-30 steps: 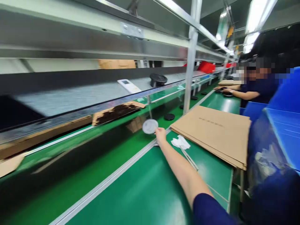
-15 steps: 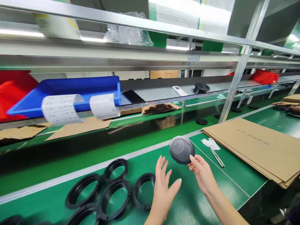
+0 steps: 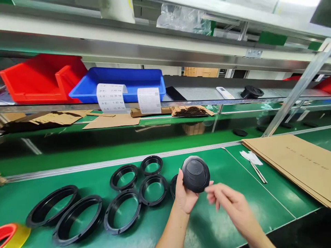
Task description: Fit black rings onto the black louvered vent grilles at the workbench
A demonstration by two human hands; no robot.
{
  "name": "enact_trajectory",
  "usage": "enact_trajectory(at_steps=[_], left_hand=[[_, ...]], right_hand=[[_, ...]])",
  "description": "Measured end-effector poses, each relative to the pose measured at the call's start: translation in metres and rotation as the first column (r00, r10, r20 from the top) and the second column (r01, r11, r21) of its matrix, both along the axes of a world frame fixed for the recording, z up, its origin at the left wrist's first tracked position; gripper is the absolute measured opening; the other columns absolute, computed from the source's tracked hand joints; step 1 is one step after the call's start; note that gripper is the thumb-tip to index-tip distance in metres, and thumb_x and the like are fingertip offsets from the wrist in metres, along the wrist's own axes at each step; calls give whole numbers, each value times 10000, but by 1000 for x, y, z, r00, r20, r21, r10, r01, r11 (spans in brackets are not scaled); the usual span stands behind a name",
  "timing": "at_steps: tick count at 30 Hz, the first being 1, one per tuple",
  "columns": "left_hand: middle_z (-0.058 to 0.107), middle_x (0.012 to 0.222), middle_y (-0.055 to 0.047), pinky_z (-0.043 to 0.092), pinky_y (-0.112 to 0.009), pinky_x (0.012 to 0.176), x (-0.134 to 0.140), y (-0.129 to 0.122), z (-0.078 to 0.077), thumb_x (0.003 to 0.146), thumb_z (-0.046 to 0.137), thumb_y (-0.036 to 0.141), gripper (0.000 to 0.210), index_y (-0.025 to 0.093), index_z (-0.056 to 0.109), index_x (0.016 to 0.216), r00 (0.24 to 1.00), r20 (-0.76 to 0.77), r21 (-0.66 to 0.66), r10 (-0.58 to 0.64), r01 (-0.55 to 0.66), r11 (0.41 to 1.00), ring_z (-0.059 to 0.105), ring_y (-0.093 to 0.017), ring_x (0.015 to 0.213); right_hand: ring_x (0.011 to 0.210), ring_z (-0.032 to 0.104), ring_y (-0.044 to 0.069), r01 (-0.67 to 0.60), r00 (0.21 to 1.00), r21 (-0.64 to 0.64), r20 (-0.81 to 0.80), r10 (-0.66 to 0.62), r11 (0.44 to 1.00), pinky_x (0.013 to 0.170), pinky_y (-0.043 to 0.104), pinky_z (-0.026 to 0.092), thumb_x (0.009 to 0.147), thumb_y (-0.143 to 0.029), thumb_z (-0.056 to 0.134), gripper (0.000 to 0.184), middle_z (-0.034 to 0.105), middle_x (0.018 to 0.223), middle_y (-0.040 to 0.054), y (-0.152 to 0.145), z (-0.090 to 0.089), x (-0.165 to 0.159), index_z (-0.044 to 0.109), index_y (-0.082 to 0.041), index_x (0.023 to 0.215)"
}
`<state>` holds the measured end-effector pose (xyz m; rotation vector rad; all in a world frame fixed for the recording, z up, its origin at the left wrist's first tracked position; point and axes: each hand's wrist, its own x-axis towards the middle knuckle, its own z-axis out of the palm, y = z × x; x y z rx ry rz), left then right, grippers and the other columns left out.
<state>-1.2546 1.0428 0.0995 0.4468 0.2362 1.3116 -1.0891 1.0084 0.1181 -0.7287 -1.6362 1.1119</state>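
A round black plastic cap with a raised emblem is tilted toward me above the green bench. My left hand grips it from below and the left side, thumb along its rim and fingers behind. Close to the cap's lower right edge is my right hand, its fingers loosely bent, slightly blurred, with nothing seen in them. Whether its fingertips touch the rim I cannot tell. Left of my hands, several black plastic rings lie on the bench; one is partly hidden behind my left hand.
Flat cardboard sheets lie at the right, beside white paper and tweezers. A roll of yellow tape sits at the lower left. The shelf above holds a red bin, a blue bin and a white remote.
The cap has passed from my right hand to my left, which has closed on it. My right hand has come off its grip and bent beside the rim. The view has turned left.
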Motion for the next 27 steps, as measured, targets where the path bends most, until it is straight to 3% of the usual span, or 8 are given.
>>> enact_trajectory(at_steps=[1, 2, 4, 5, 10, 19, 24, 27], left_hand=[[682, 1213, -115, 481, -508, 1045, -2, 0, 2, 743, 782, 687, 704, 156, 682, 1194, 1000, 20, -6, -11, 11, 1000, 603, -352, 1177], [683, 1217, -109, 470, -488, 1063, -3, -1, 4, 747, 783, 679, 688, 160, 689, 1189, 999, 42, -9, -13, 14, 1000, 595, -341, 1192], [674, 1243, -92, 449, -444, 1093, -1, -3, 6, 761, 788, 649, 641, 170, 701, 1178, 996, 82, -18, -19, 20, 1000, 567, -316, 1234], [677, 1239, -88, 445, -422, 1097, 0, -4, 6, 765, 795, 631, 619, 170, 707, 1168, 996, 89, -33, -25, 28, 999, 568, -304, 1232], [714, 1118, -83, 462, -376, 1063, 9, -5, 1, 792, 809, 538, 481, 183, 726, 1105, 996, 86, -132, -26, 37, 991, 645, -252, 1073], [643, 1243, -70, 432, -402, 1075, 17, -6, 1, 766, 809, 573, 478, 236, 717, 1092, 995, 89, -191, -52, 68, 979, 606, -263, 1115], [661, 1201, -134, 477, -451, 1005, 15, -7, 2, 794, 766, 616, 502, 215, 735, 1095, 993, 71, -147, -96, 106, 983, 615, -306, 1091], [624, 1279, -159, 461, -509, 1011, 13, -7, 5, 832, 710, 647, 506, 245, 723, 1138, 988, 86, -88, -128, 135, 987, 580, -337, 1172]], right_hand=[[918, 604, 299, 128, 989, 199, 50, -140, 972, 751, 420, 537, 1066, -523, 517, 337, 632, 1021, 112, 9, 7, 1, 743, -276, 1106], [1043, 554, 321, 216, 960, 366, 88, -264, 905, 874, 481, 500, 1075, -490, 491, 311, 599, 1125, 106, 19, 11, 1, 731, -311, 1159], [1182, 448, 353, 270, 894, 557, 159, -419, 785, 1021, 581, 380, 1081, -465, 441, 324, 536, 1244, 93, 40, 9, -3, 706, -346, 1224], [1205, 418, 359, 268, 868, 592, 193, -457, 760, 1043, 607, 345, 1085, -462, 412, 344, 517, 1268, 90, 49, 4, -5, 693, -347, 1246], [1265, 354, 346, 268, 855, 554, 241, -459, 789, 1045, 589, 351, 1107, -452, 309, 422, 468, 1309, 99, 65, -19, -8, 688, -279, 1177], [1276, 343, 341, 220, 899, 481, 238, -368, 848, 1071, 563, 346, 1112, -518, 279, 498, 496, 1260, 116, 67, -19, -2, 685, -237, 1044], [1293, 348, 332, 216, 944, 449, 132, -303, 867, 1076, 558, 351, 1119, -524, 280, 475, 461, 1351, 119, 61, -21, 1, 650, -236, 1195], [1308, 341, 330, 224, 960, 392, 66, -271, 892, 1086, 566, 341, 1122, -498, 303, 426, 436, 1388, 111, 54, -18, 6, 616, -250, 1273]])
